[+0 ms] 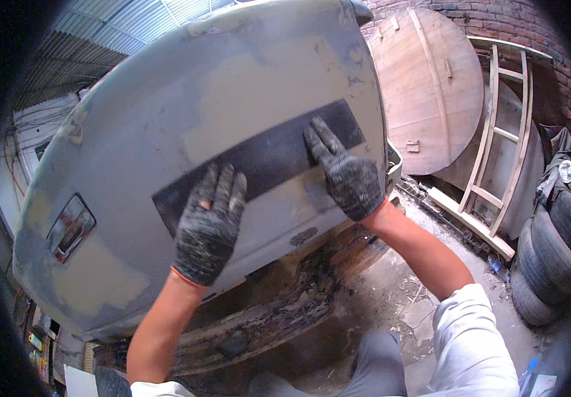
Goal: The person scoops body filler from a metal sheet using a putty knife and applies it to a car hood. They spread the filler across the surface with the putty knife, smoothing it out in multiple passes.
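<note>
A large grey vehicle door panel [126, 152] with beige filler patches fills the middle of the view. Across it lies a long, dark, flat strip [269, 153] that looks like sandpaper, slanting up to the right. My left hand [212, 225], in a worn dark glove with a hole at one finger, presses its outstretched fingers on the strip's left part. Near the strip's right end rests my right hand [345, 169], gloved too; two fingers reach forward over the strip and the others are partly hidden. Neither hand is wrapped around anything.
A chrome door handle [71, 228] sits in the panel's left part. Below runs a rusty, dirty sill [272, 317]. To the right are a round wooden board [431, 92], a wooden ladder-like frame [500, 139] and stacked tyres [553, 251] beside a brick wall [510, 20].
</note>
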The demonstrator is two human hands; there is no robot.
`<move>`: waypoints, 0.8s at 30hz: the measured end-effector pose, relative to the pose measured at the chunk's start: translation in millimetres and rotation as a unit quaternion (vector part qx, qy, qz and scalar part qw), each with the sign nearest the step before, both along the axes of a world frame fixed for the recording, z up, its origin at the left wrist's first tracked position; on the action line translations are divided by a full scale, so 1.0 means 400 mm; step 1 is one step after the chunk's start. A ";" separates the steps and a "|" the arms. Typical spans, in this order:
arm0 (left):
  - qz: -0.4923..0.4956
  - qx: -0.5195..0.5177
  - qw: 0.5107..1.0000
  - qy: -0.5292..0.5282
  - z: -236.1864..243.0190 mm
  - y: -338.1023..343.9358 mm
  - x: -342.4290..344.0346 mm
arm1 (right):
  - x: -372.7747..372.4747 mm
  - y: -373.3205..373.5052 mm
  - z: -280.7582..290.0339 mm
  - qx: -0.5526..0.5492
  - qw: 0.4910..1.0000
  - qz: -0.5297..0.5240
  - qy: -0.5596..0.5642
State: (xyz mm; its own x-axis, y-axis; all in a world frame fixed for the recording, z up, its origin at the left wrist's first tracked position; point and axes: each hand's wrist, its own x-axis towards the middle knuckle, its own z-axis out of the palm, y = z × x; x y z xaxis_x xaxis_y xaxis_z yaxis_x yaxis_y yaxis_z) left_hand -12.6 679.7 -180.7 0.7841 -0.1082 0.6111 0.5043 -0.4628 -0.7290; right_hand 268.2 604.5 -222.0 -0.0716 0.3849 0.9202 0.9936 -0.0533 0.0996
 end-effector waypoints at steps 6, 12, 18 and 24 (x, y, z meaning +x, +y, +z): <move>0.039 -0.066 0.995 0.070 -0.148 -0.034 -0.019 | -0.036 -0.033 -0.165 -0.092 0.994 -0.059 -0.002; -0.043 -0.036 0.998 0.028 0.007 -0.100 -0.054 | 0.010 -0.121 0.010 -0.010 0.999 0.040 -0.034; -0.052 -0.015 0.998 -0.034 0.310 -0.036 0.018 | 0.095 -0.027 0.337 0.199 0.966 0.091 -0.140; -0.079 0.002 0.997 -0.025 0.299 0.021 0.054 | 0.111 0.036 0.340 0.146 0.981 0.008 -0.126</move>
